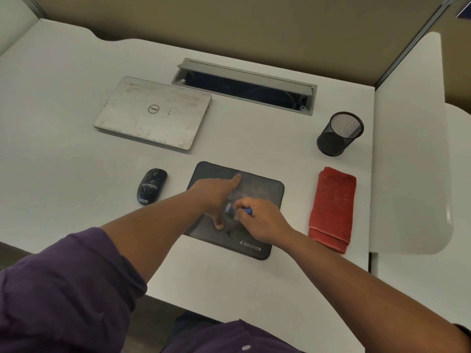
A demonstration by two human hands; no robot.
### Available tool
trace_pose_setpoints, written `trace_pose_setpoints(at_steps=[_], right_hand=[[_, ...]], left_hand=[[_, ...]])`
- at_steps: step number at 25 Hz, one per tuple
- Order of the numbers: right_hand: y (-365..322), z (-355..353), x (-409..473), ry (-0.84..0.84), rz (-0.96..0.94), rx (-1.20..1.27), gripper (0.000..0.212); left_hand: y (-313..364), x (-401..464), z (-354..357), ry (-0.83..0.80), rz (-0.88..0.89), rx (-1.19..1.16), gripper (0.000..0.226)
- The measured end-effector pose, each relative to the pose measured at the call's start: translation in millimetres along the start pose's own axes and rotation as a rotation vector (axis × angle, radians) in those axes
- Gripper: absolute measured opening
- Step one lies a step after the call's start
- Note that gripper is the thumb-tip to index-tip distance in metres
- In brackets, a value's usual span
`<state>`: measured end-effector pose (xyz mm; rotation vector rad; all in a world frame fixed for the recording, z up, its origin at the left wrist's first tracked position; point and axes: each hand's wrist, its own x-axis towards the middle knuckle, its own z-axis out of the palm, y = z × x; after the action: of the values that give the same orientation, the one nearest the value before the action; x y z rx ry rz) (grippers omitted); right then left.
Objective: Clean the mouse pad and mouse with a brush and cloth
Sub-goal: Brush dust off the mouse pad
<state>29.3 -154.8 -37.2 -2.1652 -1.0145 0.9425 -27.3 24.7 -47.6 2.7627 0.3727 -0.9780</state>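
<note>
Both forearms reach over the table's (76, 161) near edge onto the dark mouse pad (265, 189). Left hand (214, 192) presses it, forefinger and thumb spread straight. Right hand (257, 217) pinches a blurred blue-handled brush (246, 210). Red cloth (332, 208) lies folded toward the right edge; mouse (151, 186) just left of the pad.

My flat dark grey fabric mouse pad (265, 197) has white lettering. At three o'clock, my folded red towelling cloth (332, 208); at nine, my glossy black plastic mouse (151, 186).
</note>
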Motion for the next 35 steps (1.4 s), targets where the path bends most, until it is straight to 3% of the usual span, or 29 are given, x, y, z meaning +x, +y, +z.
trace_pose_setpoints(at_steps=[3, 5, 7, 9, 11, 13, 15, 17, 19, 21, 23, 27, 31, 35], right_hand=[[-4, 11, -3, -0.166, 0.056, 0.127, 0.018], [-2, 12, -5, -0.213, 0.044, -0.12, 0.025], [-4, 7, -6, -0.083, -0.007, -0.353, 0.029], [-4, 4, -8, -0.023, -0.033, -0.163, 0.025], [-4, 2, -8, -0.089, 0.022, -0.026, 0.02], [-2, 3, -7, -0.114, 0.107, -0.17, 0.023], [-1, 3, -9, 0.027, 0.108, -0.374, 0.028], [0, 6, -11, 0.108, 0.051, -0.236, 0.028], [-1, 6, -11, 0.002, 0.086, -0.08, 0.022], [0, 7, -12, -0.062, 0.147, -0.191, 0.02], [3, 3, -15, 0.021, 0.161, -0.299, 0.021], [15, -8, -23, 0.279, 0.039, -0.211, 0.014], [28, -12, -21, 0.34, -0.036, -0.13, 0.012], [34, -20, -6, 0.35, -0.124, -0.057, 0.026]], left_hand=[[-1, 0, -7, -0.044, 0.002, 0.023, 0.161], [0, -1, -8, -0.053, -0.002, 0.032, 0.162], [-1, -1, -7, -0.043, -0.014, 0.04, 0.161], [0, -2, -4, -0.036, -0.009, 0.025, 0.159], [0, -1, -2, -0.027, -0.007, 0.023, 0.159], [2, -1, -3, -0.023, -0.013, 0.026, 0.16], [2, 0, -2, -0.018, -0.016, 0.024, 0.161], [1, -1, 0, -0.01, -0.016, 0.015, 0.162], [1, -1, 1, -0.004, -0.015, 0.005, 0.162], [3, -1, 2, 0.002, -0.02, 0.004, 0.162], [4, -1, 3, 0.014, -0.029, -0.013, 0.16], [9, 0, 8, 0.048, -0.057, -0.035, 0.15], [17, 4, 6, 0.127, -0.089, -0.012, 0.134], [20, 7, 7, 0.178, -0.095, 0.01, 0.126]])
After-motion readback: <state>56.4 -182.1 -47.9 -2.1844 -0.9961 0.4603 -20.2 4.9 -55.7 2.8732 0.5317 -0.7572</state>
